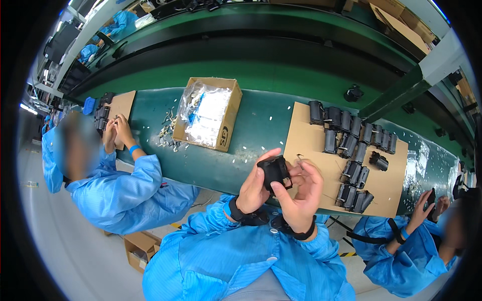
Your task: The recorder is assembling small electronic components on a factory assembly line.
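Over the bench's near edge, my left hand (252, 186) is wrapped round the left side of a black plastic housing (274, 174), roughly box-shaped with rounded edges. My right hand (303, 194) grips the same housing from the right, thumb against its lower edge and fingers bent beside it. By the right fingertips a short thin dark piece, perhaps a wire, sticks up; its other end is hidden. Right of my hands lies a cardboard sheet (311, 145) bearing several similar black housings (346, 145) in loose rows. One housing (378, 161) lies apart at their right.
An open cardboard box (232, 118) with clear plastic bags stands beyond my hands, small loose parts (168, 131) at its left. Co-workers in blue sit at left (125, 190) and right (401, 251), each handling a small part. A post (396, 95) rises at the far right.
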A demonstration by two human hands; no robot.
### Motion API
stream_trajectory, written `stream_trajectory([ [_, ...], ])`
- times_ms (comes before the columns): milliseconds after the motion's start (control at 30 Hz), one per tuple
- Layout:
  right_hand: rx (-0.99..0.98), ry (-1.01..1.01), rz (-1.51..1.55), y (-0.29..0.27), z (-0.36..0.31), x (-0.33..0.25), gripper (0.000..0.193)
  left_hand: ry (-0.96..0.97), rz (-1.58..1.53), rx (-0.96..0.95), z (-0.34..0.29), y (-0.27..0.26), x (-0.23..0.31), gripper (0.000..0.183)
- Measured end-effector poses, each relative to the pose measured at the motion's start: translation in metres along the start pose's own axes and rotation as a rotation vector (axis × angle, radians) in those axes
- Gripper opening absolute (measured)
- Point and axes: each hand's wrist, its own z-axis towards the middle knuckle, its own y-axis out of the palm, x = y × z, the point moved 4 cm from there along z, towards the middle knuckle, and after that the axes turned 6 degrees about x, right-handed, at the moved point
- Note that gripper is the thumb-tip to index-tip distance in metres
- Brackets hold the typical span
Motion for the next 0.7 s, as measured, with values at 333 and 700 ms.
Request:
stream_trajectory([
  [333,-0.319,0.624,0.14,-0.045,0.015,-0.033,0.014,-0.123,-0.037,-0.087,0.011,-0.008,0.038,0.084],
  [700,-0.71,0.936,0.032,-0.021,0.027,-0.002,0.011,-0.1,0.568,-0.195,0.011,-0.019,0.049,0.062],
])
